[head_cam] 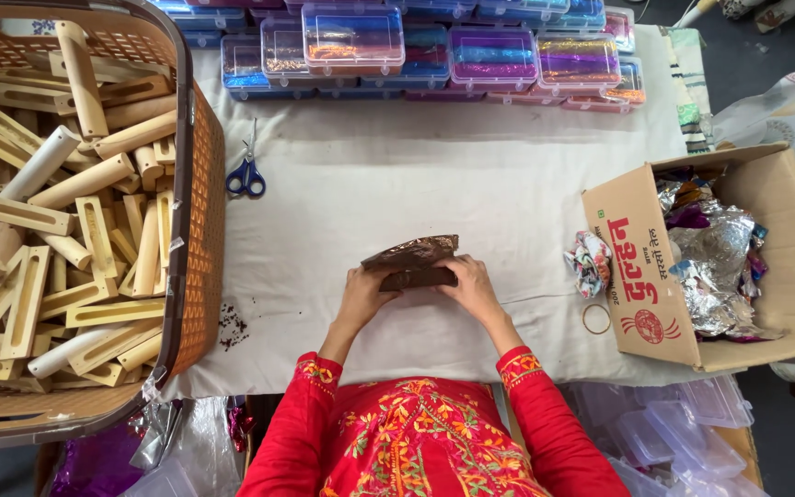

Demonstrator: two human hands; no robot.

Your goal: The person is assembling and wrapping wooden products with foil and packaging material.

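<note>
Near the tabletop's front edge: both hands met over one small bundle, on the white cloth-covered tabletop (434,184).
Left hand: the left hand (363,293) pressed its fingers against the left end of a dark brown block wrapped in shiny brown foil (413,260).
Right hand: the right hand (471,287) gripped the right end of the same block, fingers curled over its top edge.
Hands' state: close together, both clamped on the foil-wrapped block, which sat low on the cloth between them.
Foil: a loose flap of the brown wrap stood up above the block, crinkled.
Left side: a large woven brown plastic basket (197,230) held a heap of pale wooden slotted pieces (66,230).
Scissors: blue-handled scissors (247,170) lay on the cloth just beside the basket.
Far edge: a row of clear plastic boxes of coloured glitter foil (434,46) lined the tabletop.
Right side: an open cardboard box (641,267) held crumpled silver foil (715,262); a crumpled patterned scrap (589,262) and a thin rubber band (597,318) lay just beside it.
Sleeves: red embroidered sleeves (545,414) covered both forearms.
</note>
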